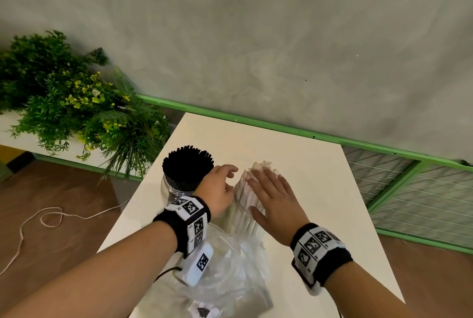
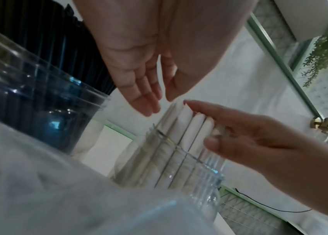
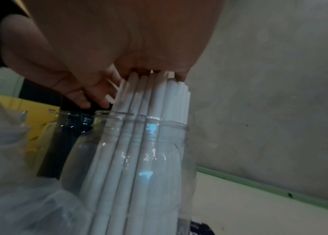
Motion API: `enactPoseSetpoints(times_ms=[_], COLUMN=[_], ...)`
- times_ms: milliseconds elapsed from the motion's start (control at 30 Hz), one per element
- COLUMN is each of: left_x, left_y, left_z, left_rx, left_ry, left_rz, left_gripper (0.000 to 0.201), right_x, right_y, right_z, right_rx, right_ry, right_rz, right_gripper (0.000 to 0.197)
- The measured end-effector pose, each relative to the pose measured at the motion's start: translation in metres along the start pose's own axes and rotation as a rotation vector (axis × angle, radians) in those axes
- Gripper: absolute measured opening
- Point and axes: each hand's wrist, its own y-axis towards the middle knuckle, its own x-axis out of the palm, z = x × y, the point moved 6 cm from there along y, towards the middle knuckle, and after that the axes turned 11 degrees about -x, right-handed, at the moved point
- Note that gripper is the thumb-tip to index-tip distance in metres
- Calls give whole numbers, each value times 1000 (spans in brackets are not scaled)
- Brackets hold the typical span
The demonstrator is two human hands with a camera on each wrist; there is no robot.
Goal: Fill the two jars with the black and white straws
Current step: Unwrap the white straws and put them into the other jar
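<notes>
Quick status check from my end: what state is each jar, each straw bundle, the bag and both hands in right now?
Black straws: upright, filling their jar.
Black-straw jar: upright on the table.
White straws: standing in their jar, leaning, tops above the rim.
White-straw jar: upright, open.
Right hand: flat, fingers straight, pressing on the white straws.
Left hand: open, beside the white straws.
Plastic bag: crumpled on the table.

Soft, even daylight in the head view; both wrist views dim, blurred, with warped edges.

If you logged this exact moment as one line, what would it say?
black straws: jarred | white straws: in second jar | right hand: flat on tops | left hand: open beside
</notes>
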Motion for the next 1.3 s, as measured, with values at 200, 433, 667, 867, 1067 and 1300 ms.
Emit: enactPoseSetpoints(times_ms=[200,433,667,867,1067,1300], left_x=[30,50,56,54,50,42], left_y=[5,18,33,33,31,23], left_z=[-18,-11,5,13,-3,-2], left_rx=[-214,-310,-344,-397,-402,-376], left_ry=[-143,-265,-465,-590,-532,-489], left_rz=[-364,-436,-319,-224,-294,-385], left_gripper=[104,117,103,43,50,58], right_x=[5,56,43,41,30,11], right_y=[-28,-29,-4,-4,-23,-21], right_z=[38,57,50,55,59,50], right_rx=[431,617,495,532,542,471], right_ry=[608,1152,1267,1208,1085,906], right_rz=[273,109,212,289,210,181], right_gripper=[106,127,104,104,95,98])
